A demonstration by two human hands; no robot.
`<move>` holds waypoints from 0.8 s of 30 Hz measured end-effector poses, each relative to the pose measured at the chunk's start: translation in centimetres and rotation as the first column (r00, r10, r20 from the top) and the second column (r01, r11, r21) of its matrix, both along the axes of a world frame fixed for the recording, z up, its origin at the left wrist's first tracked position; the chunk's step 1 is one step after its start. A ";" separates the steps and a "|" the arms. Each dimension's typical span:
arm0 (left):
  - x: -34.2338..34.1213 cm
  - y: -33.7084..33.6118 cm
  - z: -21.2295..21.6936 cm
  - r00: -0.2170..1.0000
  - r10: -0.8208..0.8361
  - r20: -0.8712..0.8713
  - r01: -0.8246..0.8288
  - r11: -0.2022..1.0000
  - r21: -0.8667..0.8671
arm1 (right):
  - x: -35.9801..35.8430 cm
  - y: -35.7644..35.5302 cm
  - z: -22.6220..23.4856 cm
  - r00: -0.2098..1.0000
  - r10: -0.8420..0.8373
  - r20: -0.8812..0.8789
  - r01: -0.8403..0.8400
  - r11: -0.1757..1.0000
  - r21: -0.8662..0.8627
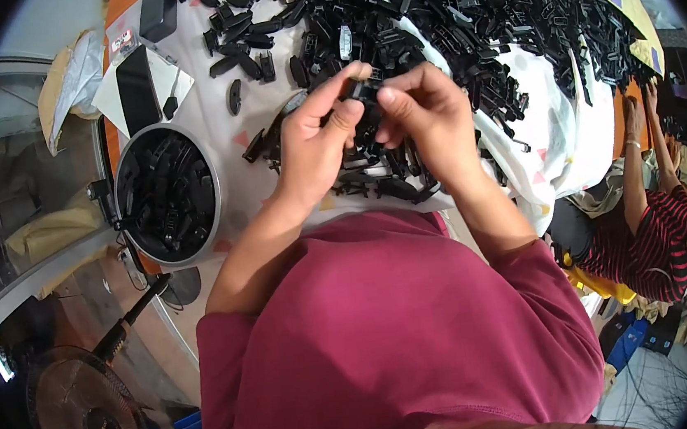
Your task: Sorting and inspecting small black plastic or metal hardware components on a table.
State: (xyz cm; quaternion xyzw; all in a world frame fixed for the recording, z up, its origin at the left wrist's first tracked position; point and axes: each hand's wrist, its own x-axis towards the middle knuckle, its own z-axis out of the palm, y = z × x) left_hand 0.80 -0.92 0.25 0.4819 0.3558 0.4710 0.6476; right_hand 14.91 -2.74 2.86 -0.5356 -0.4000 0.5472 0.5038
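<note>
Between my two hands, just above the near part of the table, I hold a small black plastic clip-like piece (365, 90). My left hand (315, 130) pinches its left side with thumb and forefinger. From the right, my right hand (433, 119) grips the same piece, thumb on top and fingers curled behind it. Fingertips cover much of the piece, so its exact kind is unclear. Behind and beneath both hands spreads a large heap of similar black plastic pieces (497, 9). Several loose ones (240, 38) lie to the left of the heap.
A round bin (212, 186) holding black pieces stands at the table's left edge. Behind it lie a dark phone-like slab (137, 87) and a black box (158, 11). White plastic sheeting (545, 112) lies at right. Another person (644, 243) works far right; a fan (90, 421) stands lower left.
</note>
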 end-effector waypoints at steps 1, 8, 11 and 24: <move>0.2 -0.1 -0.1 1.000 0.016 -0.013 -0.015 0.999 0.030 | -0.2 -0.5 -0.5 0.990 -0.028 0.140 0.015 0.995 0.095; -1.1 0.1 -1.0 0.974 -0.094 0.205 0.136 0.969 -0.205 | 0.3 -1.6 -1.5 0.979 0.190 0.079 -0.193 0.981 0.032; -1.7 -0.2 -0.8 0.954 0.064 0.294 0.049 0.931 -0.362 | 1.8 -0.4 -1.2 0.814 0.305 0.494 -0.414 0.901 0.127; -6.0 6.3 -2.9 0.657 0.397 -0.641 -0.388 0.907 0.164 | 11.1 1.4 -2.3 0.233 0.022 0.972 -0.144 0.990 0.012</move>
